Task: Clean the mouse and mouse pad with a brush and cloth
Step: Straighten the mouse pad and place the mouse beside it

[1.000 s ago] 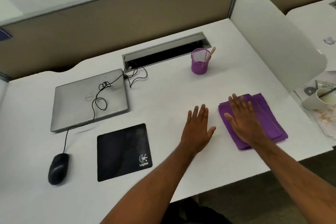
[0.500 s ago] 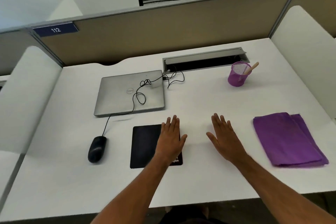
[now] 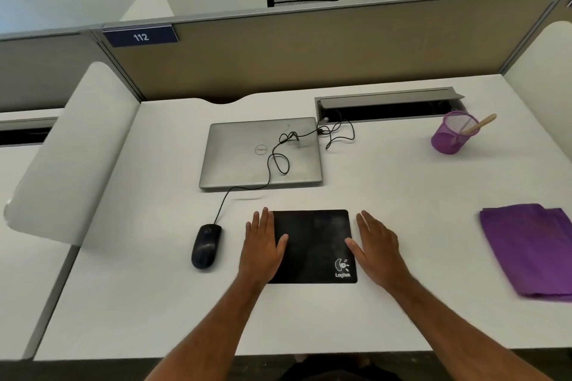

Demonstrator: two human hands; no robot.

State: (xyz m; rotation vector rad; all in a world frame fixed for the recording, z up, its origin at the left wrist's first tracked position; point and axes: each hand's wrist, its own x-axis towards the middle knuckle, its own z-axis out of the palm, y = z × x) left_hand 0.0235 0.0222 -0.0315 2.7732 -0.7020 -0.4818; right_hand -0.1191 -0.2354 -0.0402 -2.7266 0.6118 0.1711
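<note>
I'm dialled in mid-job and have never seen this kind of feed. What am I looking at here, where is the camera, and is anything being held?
There is no machine: a person works with bare hands, and one wide-angle camera on their head looks down at a white desk. The left hand lies flat over the left edge of the black Logitech mouse pad; the right hand lies flat at its right edge. Both are open and hold nothing. Left of the pad sits a black wired mouse, its cable running over a closed silver laptop. At the far right lies a folded purple cloth. Behind it a purple mesh cup holds a wooden handle, probably the brush.
</note>
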